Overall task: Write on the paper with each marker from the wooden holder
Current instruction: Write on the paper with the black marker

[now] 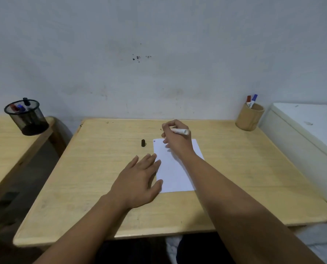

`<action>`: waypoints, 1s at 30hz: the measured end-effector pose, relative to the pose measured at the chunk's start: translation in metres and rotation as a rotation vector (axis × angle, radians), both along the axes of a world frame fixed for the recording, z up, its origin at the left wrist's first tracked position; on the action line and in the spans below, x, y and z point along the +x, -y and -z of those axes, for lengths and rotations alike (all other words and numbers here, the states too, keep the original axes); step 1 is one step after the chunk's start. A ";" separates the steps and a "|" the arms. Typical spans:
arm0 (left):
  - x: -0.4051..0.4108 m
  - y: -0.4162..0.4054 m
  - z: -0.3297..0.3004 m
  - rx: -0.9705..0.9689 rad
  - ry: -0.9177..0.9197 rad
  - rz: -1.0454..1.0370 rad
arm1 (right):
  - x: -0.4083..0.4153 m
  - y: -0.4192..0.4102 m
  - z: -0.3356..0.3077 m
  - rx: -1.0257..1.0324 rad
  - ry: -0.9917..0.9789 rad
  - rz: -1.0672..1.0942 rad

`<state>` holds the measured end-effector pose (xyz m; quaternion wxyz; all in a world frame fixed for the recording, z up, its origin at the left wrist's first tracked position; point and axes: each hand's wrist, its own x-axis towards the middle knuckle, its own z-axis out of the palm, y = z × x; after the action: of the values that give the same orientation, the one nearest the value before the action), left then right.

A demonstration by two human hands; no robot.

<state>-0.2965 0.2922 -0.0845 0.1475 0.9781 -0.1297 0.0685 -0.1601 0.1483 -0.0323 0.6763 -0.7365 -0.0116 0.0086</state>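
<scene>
Right hand (175,139) is gripping a white-barrelled marker (180,131) over the thin white paper sheet (175,168) mid-table. Left hand (139,180) is lying open, flat, fingertips pinning the sheet's edge. Black cap (143,143) is sitting just beside. Paper likely slides; light barrel is best pinched near the tip.

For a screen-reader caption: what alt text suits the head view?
A right hand holds an uncapped marker over white paper on a wooden table; the left hand steadies the sheet, a black cap nearby.
</scene>
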 end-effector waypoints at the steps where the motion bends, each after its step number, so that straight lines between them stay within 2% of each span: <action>1: -0.001 0.000 0.000 0.005 0.000 0.001 | 0.001 -0.004 0.002 -0.013 -0.011 -0.010; 6: -0.001 -0.001 -0.002 0.020 -0.023 0.002 | 0.017 -0.020 0.010 -0.136 0.063 0.010; 12: -0.002 -0.002 -0.003 0.018 -0.016 -0.017 | 0.033 -0.020 0.026 -0.095 -0.031 -0.012; 24: -0.011 0.000 -0.012 0.078 -0.102 -0.276 | 0.035 -0.021 0.035 -0.102 -0.022 -0.010; 30: -0.010 0.002 -0.015 0.086 -0.123 -0.305 | 0.036 -0.020 0.037 -0.151 -0.001 -0.017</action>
<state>-0.3063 0.2904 -0.0694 0.1010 0.9942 0.0269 0.0247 -0.1236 0.1686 -0.0692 0.6188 -0.7852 -0.0165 0.0156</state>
